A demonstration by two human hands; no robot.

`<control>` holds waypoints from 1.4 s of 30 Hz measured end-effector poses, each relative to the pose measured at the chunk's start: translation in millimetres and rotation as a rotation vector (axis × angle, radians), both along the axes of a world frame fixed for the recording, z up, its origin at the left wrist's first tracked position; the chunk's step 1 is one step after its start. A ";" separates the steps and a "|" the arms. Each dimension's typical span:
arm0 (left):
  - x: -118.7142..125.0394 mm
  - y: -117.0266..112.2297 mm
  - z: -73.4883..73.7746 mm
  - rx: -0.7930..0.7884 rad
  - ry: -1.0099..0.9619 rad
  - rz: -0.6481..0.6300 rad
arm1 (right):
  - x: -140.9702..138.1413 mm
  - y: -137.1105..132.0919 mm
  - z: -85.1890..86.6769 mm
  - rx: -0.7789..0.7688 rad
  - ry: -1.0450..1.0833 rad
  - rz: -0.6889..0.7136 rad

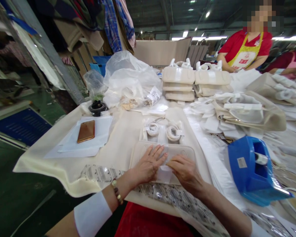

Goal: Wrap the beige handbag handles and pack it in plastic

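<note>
A folded cream fabric bundle (185, 152) lies at the table's near edge, with two rolled white straps (162, 130) just behind it. My left hand (148, 164) rests flat on the bundle, fingers stretched out. My right hand (186, 171) presses down on a white paper or tape band (164, 173) wrapped across the bundle's front, fingers curled onto it. Both hands nearly touch at the middle of the bundle. A beaded bracelet (117, 192) sits on my left wrist.
A blue tape dispenser (251, 169) stands at the right. A gold phone (86, 131) lies on white sheets at the left. Clear plastic bags (128, 79) and stacked finished bundles (179, 82) sit behind. A person in a yellow apron (246, 52) works across the table.
</note>
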State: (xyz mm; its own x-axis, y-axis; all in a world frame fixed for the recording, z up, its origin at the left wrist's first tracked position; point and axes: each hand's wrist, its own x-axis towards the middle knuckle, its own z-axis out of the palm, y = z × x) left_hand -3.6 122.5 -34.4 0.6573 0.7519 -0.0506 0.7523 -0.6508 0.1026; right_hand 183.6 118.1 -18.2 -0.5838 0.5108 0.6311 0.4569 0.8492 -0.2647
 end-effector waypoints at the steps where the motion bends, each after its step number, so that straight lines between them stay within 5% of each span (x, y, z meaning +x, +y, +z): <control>1: -2.0 0.3 -4.3 0.013 -0.033 -0.015 | -1.4 8.3 -3.0 -0.013 0.002 -0.017; 10: -9.8 -0.5 -23.2 0.119 -0.234 -0.084 | -12.5 32.4 -35.6 -0.146 0.057 -0.156; 20: -10.7 -3.4 -19.8 0.164 -0.271 -0.159 | -15.3 31.0 -44.8 -0.167 0.160 -0.235; 34: -24.6 -41.6 -7.2 0.101 -0.377 -0.237 | -20.6 29.7 -49.5 -0.167 0.169 -0.317; 42: -2.5 -21.8 3.8 0.234 -0.345 -0.180 | -23.8 30.2 -51.1 -0.151 0.156 -0.331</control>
